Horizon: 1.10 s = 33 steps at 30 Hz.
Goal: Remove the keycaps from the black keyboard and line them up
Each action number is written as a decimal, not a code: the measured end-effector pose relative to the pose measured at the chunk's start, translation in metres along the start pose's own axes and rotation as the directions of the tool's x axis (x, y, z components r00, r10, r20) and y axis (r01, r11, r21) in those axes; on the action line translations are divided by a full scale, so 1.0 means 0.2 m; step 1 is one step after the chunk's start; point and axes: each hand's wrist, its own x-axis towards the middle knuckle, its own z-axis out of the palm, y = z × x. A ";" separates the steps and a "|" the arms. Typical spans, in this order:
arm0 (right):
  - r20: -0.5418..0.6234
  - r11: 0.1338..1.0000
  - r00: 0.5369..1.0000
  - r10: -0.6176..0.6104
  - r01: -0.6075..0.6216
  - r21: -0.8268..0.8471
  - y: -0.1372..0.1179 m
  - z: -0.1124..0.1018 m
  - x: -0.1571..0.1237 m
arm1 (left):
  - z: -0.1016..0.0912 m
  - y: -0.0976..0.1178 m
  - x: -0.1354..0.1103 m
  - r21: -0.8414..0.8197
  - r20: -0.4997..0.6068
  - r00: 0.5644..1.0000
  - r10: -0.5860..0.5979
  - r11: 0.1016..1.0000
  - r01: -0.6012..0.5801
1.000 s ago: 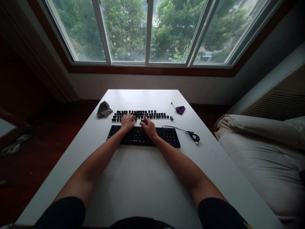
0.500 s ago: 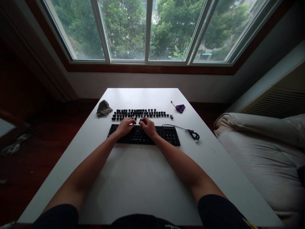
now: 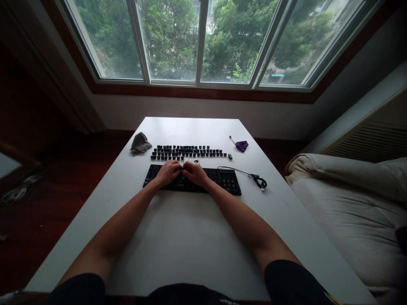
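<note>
A black keyboard [image 3: 232,182] lies across the white table, with both my hands above its upper middle. My left hand [image 3: 169,172] has its thumb and fingers pinched at a small dark keycap [image 3: 182,167], mostly hidden between the fingertips. The right hand [image 3: 195,173] is closed with its fingertips meeting the left ones. Thin light wires and a small ring [image 3: 196,161], looking like a keycap puller, show just beyond its fingers; most of this is covered. Behind the keyboard stand rows of loose black keycaps [image 3: 190,150].
A grey cloth [image 3: 140,144] lies at the back left. At the back right are a purple cloth [image 3: 242,146] and a small brush [image 3: 232,139]. The coiled cable [image 3: 259,181] sits right of the keyboard, and a single larger black piece [image 3: 230,156] ends the keycap row.
My hands have come together: the right moved left and slightly down, and the left closed its fingers at the keycap the right was holding. The view shifted slightly.
</note>
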 end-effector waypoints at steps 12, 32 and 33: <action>-0.031 0.969 0.998 -0.057 0.048 -0.242 -0.05 0.00 -0.02 | -0.06 0.00 -0.03 -0.059 0.095 0.988 0.119 0.992 -0.114; -0.052 0.976 0.998 -0.034 0.022 -0.217 -0.03 0.01 -0.02 | 0.01 -0.03 -0.06 0.033 0.134 0.977 0.166 0.985 -0.171; -0.051 0.975 0.998 -0.033 0.021 -0.220 -0.03 0.01 -0.03 | 0.01 -0.03 -0.06 0.029 0.132 0.976 0.175 0.983 -0.180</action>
